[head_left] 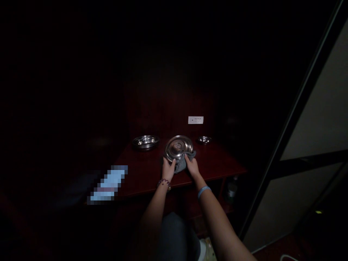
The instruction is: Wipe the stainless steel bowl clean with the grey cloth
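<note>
Two hands grasp a round metal lid, tilted above the desk near its front edge: the left hand grips the rim, the right hand clasps a gray cloth against it. Stacked metal dishes (shiny ones) sit toward the back left corner, a small bowl toward the back right.

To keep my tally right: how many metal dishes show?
3 at least: a plate in the left hand, a small bowl on the table to its right, and a wide dish to its left, which may hide more beneath.
</note>
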### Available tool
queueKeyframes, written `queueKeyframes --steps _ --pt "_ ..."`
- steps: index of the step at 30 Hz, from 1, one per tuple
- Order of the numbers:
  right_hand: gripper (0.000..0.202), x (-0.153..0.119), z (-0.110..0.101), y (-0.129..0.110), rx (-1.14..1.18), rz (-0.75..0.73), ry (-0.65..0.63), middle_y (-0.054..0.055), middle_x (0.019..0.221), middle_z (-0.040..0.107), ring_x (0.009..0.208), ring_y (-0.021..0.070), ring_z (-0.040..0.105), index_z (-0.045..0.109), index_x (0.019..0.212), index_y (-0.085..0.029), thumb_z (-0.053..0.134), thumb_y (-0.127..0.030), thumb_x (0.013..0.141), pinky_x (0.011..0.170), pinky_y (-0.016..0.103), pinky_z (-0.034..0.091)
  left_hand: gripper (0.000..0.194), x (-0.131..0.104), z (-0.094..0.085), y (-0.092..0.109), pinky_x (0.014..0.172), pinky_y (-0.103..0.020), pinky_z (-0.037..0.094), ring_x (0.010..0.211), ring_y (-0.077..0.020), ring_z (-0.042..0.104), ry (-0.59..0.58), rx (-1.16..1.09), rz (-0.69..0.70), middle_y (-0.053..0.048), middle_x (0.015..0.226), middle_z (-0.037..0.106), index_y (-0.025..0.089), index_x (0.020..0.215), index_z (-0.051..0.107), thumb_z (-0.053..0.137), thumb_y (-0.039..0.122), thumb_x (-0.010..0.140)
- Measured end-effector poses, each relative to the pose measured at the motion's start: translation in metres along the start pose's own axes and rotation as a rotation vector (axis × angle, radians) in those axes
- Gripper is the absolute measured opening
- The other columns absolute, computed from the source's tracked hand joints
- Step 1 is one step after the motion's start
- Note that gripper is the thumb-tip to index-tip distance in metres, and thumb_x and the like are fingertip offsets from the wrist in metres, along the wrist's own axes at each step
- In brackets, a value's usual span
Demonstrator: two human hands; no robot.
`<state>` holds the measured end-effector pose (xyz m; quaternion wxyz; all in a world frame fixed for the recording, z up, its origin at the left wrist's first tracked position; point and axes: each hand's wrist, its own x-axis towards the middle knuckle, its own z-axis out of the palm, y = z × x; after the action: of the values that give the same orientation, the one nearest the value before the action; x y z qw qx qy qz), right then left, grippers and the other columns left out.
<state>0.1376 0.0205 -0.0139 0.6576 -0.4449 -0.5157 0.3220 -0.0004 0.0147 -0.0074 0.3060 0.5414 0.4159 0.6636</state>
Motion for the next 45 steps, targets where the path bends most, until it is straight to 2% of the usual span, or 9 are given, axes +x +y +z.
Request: queueKeyframes --steps 7,14,22,26,34,39,45 --pt "0.042 0.001 0.0 0.003 -0.068 0.014 0.033 0.009 0.101 0.076 0.101 0.0248 0.07 0.074 0.098 -0.017 0.058 -0.053 0.084 0.091 0.035 0.053 0.058 -0.003 -0.001 0.007 0.106 -0.038 0.042 0.119 -0.0247 0.059 0.018 0.028 -0.02 -0.015 0.125 0.063 0.015 0.13 0.047 0.065 0.022 0.075" --pt "0.042 0.001 -0.001 0.002 -0.141 0.022 0.08 0.01 0.1 0.076 0.101 0.026 0.07 0.074 0.095 -0.017 0.056 -0.053 0.085 0.09 0.035 0.053 0.066 -0.003 -0.001 0.005 0.104 -0.041 0.044 0.117 -0.0276 0.06 0.04 0.095 -0.083 -0.017 0.124 0.063 0.012 0.135 0.044 0.066 0.022 0.073" --pt "0.045 0.001 -0.001 0.003 -0.2 0.0 0.083 0.013 0.1 0.076 0.098 0.0262 0.071 0.074 0.093 -0.015 0.053 -0.055 0.087 0.085 0.034 0.054 0.05 -0.001 0.0 0.002 0.096 -0.038 0.049 0.103 -0.0222 0.066 0.037 0.032 -0.019 -0.013 0.115 0.067 0.017 0.13 0.046 0.058 0.029 0.083" --pt "0.044 0.001 0.0 0.003 -0.203 -0.003 0.066 0.012 0.098 0.076 0.099 0.0267 0.071 0.074 0.092 -0.016 0.054 -0.055 0.086 0.086 0.034 0.054 0.039 0.0 0.0 0.002 0.097 -0.036 0.048 0.106 -0.0224 0.065 0.08 -0.005 0.019 -0.013 0.117 0.067 0.018 0.121 0.053 0.053 0.038 0.088" --pt "0.035 0.001 0.001 0.004 -0.206 0.014 0.046 0.007 0.088 0.077 0.097 0.0258 0.071 0.074 0.086 -0.021 0.059 -0.053 0.084 0.086 0.033 0.054 0.04 -0.003 -0.003 0.01 0.098 -0.036 0.047 0.114 -0.0257 0.062 0.185 0.054 -0.045 -0.013 0.114 0.068 0.018 0.121 0.056 0.05 0.041 0.089" --pt "0.041 0.003 0.0 0.007 -0.184 0.008 0.053 0.009 0.095 0.076 0.098 0.0255 0.07 0.073 0.092 -0.018 0.056 -0.055 0.085 0.087 0.034 0.053 0.038 -0.004 -0.004 0.011 0.097 -0.035 0.047 0.109 -0.0236 0.064 0.137 0.059 -0.043 -0.012 0.114 0.068 0.019 0.121 0.054 0.051 0.038 0.089" --pt "0.044 0.004 -0.001 0.009 -0.123 0.0 0.045 0.009 0.096 0.076 0.097 0.0249 0.071 0.073 0.097 -0.017 0.055 -0.056 0.087 0.089 0.034 0.053 0.056 0.0 -0.003 0.001 0.099 -0.035 0.047 0.112 -0.0229 0.063 0.058 0.041 -0.042 -0.014 0.121 0.065 0.018 0.13 0.045 0.065 0.028 0.079"
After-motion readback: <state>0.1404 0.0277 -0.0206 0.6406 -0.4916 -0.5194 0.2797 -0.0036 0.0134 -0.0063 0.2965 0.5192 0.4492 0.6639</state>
